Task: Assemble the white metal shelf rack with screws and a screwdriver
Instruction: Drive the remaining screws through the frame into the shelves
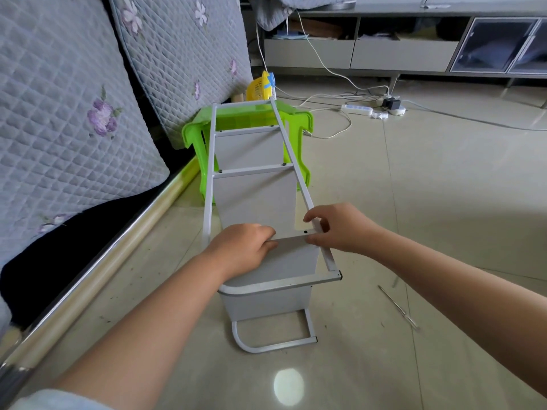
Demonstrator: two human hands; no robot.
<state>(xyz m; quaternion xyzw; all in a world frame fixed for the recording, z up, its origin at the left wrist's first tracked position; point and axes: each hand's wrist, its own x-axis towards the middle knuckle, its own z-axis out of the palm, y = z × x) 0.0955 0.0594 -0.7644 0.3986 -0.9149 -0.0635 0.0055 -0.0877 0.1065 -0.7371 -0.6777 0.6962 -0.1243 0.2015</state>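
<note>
The left hand is gripping the near shelf panel while the right hand is pinching the rack's side rail beside an open screw hole, apparently lining them up; next is seemingly fetching the screwdriver lying on the floor, the rack's far end resting on a green stool.

I saw two bare forearms, no rings or watch on the left hand or right hand; a pale blue-grey sleeve showed at seven o'clock.
</note>
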